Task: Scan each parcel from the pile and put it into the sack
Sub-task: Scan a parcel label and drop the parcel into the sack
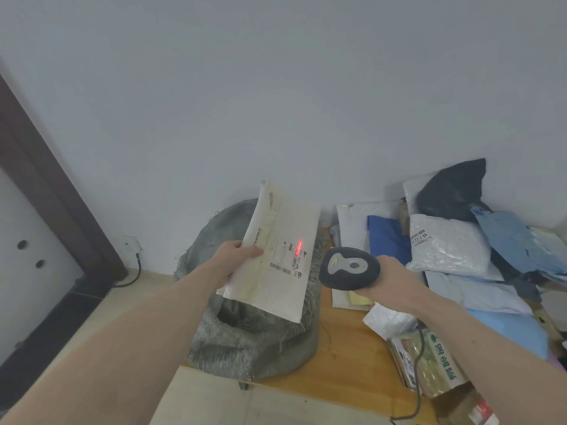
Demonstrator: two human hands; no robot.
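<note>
Head view: my left hand (pixel 234 259) pinches a cream parcel (pixel 277 256) by its left edge, thumb on top, above the grey sack (pixel 254 345) on the desk (pixel 346 366). My right hand (pixel 388 280), fingers curled, grips the scanner (pixel 349 267); red beam on the label. Parcel pile (pixel 460 240) at 3 o'clock.

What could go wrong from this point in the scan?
1. The scanner's red line sits above the long barcode on the cream mailer, so the read may miss.
2. The left hand grips only the mailer's edge; it could sag or slip before reaching the sack.
3. The scanner cord trails over table parcels and may snag.
</note>
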